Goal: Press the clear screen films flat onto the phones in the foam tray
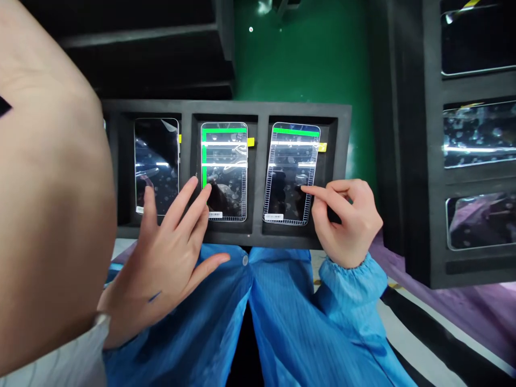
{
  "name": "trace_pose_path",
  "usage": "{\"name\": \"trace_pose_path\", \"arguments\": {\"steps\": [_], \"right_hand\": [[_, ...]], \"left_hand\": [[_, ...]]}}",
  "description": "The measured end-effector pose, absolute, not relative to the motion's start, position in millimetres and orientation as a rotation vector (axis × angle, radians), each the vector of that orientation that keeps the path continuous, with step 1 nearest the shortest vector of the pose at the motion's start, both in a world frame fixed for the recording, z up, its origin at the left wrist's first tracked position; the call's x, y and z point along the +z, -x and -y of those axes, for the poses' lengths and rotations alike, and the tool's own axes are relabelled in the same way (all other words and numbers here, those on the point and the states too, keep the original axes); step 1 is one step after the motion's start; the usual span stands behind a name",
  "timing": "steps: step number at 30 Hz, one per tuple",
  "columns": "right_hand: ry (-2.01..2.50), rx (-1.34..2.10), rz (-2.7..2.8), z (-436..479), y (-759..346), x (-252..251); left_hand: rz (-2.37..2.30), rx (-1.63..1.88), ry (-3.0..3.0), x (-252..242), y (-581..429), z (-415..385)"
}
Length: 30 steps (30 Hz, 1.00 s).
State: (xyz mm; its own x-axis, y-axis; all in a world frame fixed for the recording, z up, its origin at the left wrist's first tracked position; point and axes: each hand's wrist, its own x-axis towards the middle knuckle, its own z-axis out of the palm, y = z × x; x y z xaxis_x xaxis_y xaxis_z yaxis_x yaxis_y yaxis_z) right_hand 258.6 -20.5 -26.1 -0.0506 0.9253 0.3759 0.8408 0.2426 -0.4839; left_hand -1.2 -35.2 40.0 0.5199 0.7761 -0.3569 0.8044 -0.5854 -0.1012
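A black foam tray [226, 106] holds several glass-like phone-shaped panels, one per compartment. The left panel [156, 161] is dark and glossy, with its top corner film lifted. The middle panel [224, 172] and right panel [290, 172] carry clear film with green strips and yellow tabs. My left hand [161, 252] is spread, its fingertips at the middle panel's lower left edge. My right hand [346, 220] has its index fingertip on the right panel, with the other fingers curled. A blurred bare arm [48, 188] hides the tray's left end.
A taller black foam rack [407, 161] with more glossy panels stands at the right. Another dark foam tray [141, 59] lies at the upper left. Beyond the tray is a green floor [298, 59]. Below my hands are a blue striped smock [250, 317] and a purple surface [463, 301].
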Motion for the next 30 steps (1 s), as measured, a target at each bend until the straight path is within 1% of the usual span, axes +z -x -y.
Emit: {"name": "trace_pose_path", "arguments": {"steps": [3, 11, 16, 21, 24, 30], "right_hand": [[1.614, 0.165, 1.899, 21, -258, -27], [1.621, 0.183, 1.908, 21, -259, -26], [1.615, 0.183, 1.895, 21, -260, -27], [1.609, 0.204, 1.902, 21, -259, -26], [1.604, 0.211, 1.915, 21, -259, -25], [1.569, 0.262, 1.933, 22, -260, -24]], "left_hand": [[-1.360, -0.568, -2.649, 43, 3, 40], [-1.279, -0.438, -2.651, 46, 6, 40], [-1.262, -0.373, -2.652, 57, 10, 34], [-1.380, -0.314, -2.605, 62, 0, 3], [-1.469, -0.315, -2.587, 54, -14, -22], [-1.584, -0.207, -2.463, 32, -35, -56]]}}
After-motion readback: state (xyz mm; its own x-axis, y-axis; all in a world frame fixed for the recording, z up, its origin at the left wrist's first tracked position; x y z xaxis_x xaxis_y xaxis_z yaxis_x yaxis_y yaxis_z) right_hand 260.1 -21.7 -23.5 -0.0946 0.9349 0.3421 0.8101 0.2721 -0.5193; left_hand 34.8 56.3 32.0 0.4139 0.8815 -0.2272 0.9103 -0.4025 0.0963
